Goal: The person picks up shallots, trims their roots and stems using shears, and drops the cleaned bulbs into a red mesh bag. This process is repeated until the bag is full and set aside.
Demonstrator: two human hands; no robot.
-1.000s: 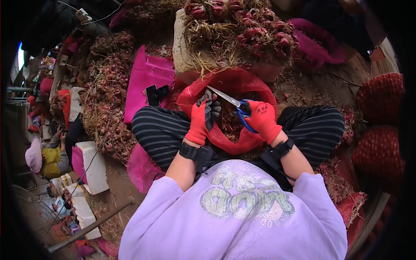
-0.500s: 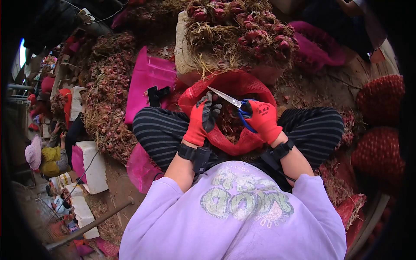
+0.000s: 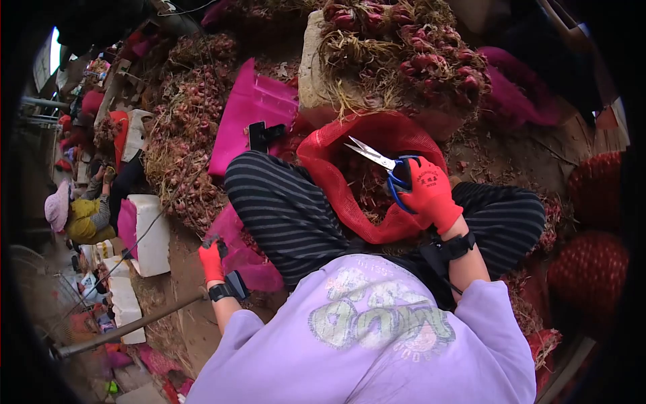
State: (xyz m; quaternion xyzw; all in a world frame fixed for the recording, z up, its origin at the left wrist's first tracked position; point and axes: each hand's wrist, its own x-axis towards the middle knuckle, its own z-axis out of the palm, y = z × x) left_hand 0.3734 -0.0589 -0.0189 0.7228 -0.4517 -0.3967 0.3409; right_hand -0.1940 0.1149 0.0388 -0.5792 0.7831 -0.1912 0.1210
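Observation:
Wrapped round the blue handles of a pair of scissors, my right hand wears a red glove. The blades are slightly apart and point up and left over a red mesh bag, which lies open between my crossed legs with shallot bits inside. Away to the left, beside my knee, my left hand is in a red and dark glove near a pink mesh bag. Its fingers are small and dark in the view, and whether they hold anything is unclear.
A foam box piled with shallot bunches stands ahead. More shallots lie left, past a pink sheet and a black device. A person sits far left. Full red sacks stand right; a pole lies lower left.
My left hand has left the scissors' tip and moved out to the left, past my knee. The scissor blades have parted a little. The whole view has shifted somewhat.

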